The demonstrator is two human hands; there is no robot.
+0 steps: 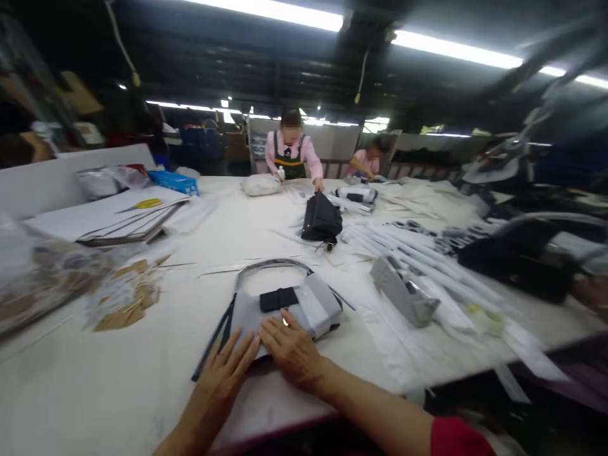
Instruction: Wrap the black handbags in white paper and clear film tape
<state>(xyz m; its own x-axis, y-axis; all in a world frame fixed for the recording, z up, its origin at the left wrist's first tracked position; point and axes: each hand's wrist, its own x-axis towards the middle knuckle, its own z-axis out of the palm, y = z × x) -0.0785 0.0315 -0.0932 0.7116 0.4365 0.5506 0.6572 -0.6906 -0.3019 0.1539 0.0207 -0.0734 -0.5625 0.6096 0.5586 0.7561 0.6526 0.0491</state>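
Note:
A grey handbag (304, 305) with a black strap tab and a curved top handle lies flat on the white table (190, 304) in front of me. My left hand (227, 366) rests on the bag's lower left part, fingers stretched out and slightly spread. Flat on the middle of the lower edge lies my right hand (292, 351), its fingers extended beside a small shiny metal piece. The handle (273, 263) points away from me, wrapped in thin covering. Whether either palm touches the table is hidden.
Across the table a co-worker in pink (292, 152) touches a black bag (322, 218). To the right stands a grey tape dispenser (403, 288) by white strips (427, 272). At left are brown paper pieces (130, 297) and yellow-handled scissors (148, 204) on stacked sheets.

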